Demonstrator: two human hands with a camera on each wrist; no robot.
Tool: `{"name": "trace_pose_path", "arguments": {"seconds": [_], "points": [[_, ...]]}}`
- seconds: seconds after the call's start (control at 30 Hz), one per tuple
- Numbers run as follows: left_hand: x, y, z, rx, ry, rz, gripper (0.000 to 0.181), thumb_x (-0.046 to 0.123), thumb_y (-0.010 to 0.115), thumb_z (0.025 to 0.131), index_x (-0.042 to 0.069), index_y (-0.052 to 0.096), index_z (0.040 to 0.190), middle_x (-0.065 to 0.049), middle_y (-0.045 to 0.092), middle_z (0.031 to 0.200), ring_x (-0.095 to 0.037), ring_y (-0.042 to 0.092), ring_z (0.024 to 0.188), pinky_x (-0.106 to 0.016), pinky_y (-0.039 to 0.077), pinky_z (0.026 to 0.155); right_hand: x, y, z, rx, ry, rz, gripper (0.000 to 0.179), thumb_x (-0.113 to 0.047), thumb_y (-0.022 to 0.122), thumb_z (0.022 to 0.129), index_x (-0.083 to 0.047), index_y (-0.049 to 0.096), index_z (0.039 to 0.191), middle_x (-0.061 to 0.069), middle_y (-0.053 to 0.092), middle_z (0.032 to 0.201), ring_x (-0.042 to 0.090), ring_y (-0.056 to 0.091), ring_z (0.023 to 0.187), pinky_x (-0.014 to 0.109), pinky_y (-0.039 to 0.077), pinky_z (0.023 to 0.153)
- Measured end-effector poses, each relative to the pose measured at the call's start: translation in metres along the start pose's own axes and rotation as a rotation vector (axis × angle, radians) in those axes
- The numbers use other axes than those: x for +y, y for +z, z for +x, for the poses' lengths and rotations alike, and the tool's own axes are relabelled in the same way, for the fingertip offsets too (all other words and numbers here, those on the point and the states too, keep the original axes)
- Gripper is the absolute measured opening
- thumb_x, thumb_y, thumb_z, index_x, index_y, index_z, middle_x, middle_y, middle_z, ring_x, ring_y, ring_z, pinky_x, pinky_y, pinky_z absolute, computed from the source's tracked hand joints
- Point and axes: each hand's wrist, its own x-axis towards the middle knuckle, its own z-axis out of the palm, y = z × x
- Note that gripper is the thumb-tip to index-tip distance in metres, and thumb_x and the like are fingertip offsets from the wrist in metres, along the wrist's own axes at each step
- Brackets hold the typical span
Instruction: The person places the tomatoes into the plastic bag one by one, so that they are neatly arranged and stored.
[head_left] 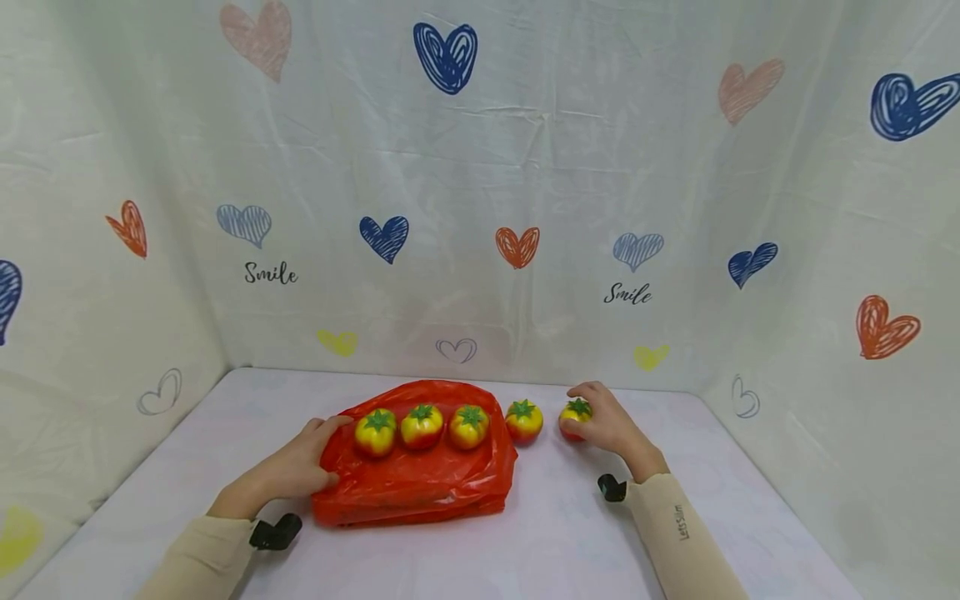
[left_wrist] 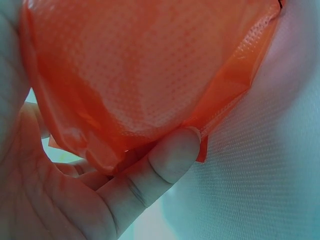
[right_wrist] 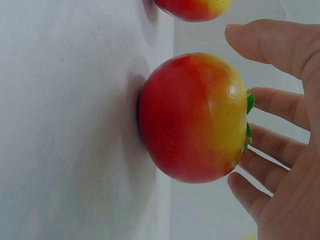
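A red plastic bag (head_left: pixel 420 492) lies on the table, its left edge gripped by my left hand (head_left: pixel 297 458). In the left wrist view the thumb (left_wrist: pixel 172 155) presses against the bag (left_wrist: pixel 135 70), with the other fingers partly hidden behind it. Three red-and-yellow tomatoes with green leafy tops, among them the middle tomato (head_left: pixel 422 427), sit in a row on the bag. Another tomato (head_left: pixel 523 422) stands just off its right edge. My right hand (head_left: pixel 611 425) hovers over the rightmost tomato (right_wrist: pixel 192 117), fingers spread around its leafy top, and the tomato rests on the table.
The white table (head_left: pixel 570 533) reaches back to a pale curtain (head_left: pixel 480 167) printed with hearts and "Smile". The curtain also closes in both sides. A black strap (head_left: pixel 276 532) sits at the left wrist and a similar black piece (head_left: pixel 612 487) at the right.
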Motion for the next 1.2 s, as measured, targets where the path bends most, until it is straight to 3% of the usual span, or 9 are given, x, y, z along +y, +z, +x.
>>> {"name": "trace_pose_path", "arguments": {"seconds": [1.2], "points": [[0.003,-0.001,-0.002,0.002,-0.008,-0.004,0.080,0.002,0.073,0.068,0.007,0.037,0.140,-0.020,0.042,0.123,-0.032,0.049,0.104,-0.052,0.052,0.080,0.012,0.004,0.000,-0.038,0.082,0.023,0.055,-0.032,0.074,0.079,-0.009,0.056,0.125,0.014,0.047,0.133,0.034,0.046,0.117,0.056,0.036,0.102]]}}
